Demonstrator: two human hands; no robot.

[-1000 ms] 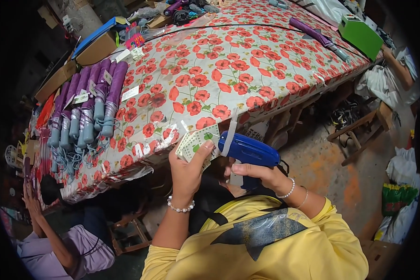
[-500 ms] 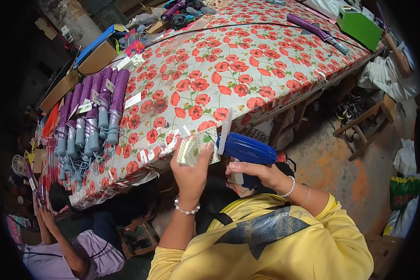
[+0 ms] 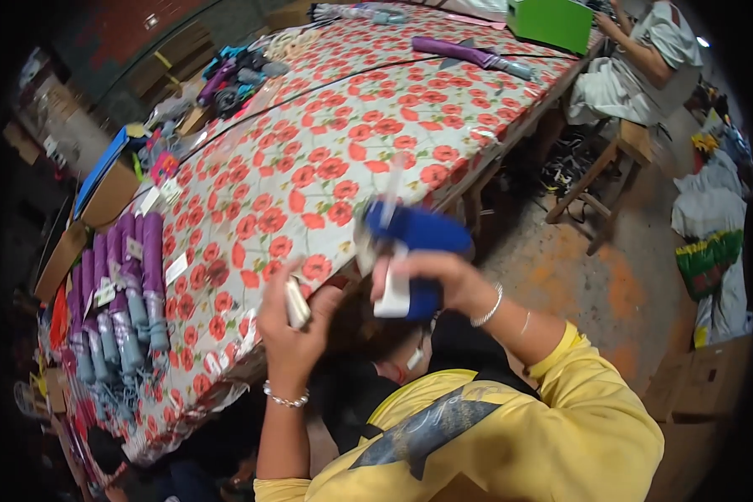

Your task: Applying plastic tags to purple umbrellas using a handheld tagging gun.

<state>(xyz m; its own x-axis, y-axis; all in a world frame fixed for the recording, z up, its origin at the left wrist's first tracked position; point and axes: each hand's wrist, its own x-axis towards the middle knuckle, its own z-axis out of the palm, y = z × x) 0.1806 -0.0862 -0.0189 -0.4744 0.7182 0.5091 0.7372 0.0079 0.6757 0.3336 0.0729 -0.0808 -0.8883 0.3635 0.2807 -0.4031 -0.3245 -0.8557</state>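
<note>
- Clasping a blurred blue pistol-shaped tool (image 3: 427, 228), white-fronted at the handle, mid-frame, in the tightly wrapped right grip (image 3: 443, 274).
- Holding a whitish stack (image 3: 296, 304), edge-on, left of centre, in the curled left grip (image 3: 292, 341).

Workshop, by the signs. Long table (image 3: 268, 180) under a poppy-print cover, black cable strung across it. At left, a row of like purple folded umbrellas (image 3: 113, 276), small tags on several. Blue tagging gun (image 3: 422, 227), blurred, at centre. Upper right: another person (image 3: 648, 63) seated at the table, rough wooden stool (image 3: 609, 167) beneath. Orange-stained bare floor (image 3: 552, 293) right of centre; bulging sacks (image 3: 704, 209) at right edge, cardboard cartons (image 3: 711, 381) lower right.
</note>
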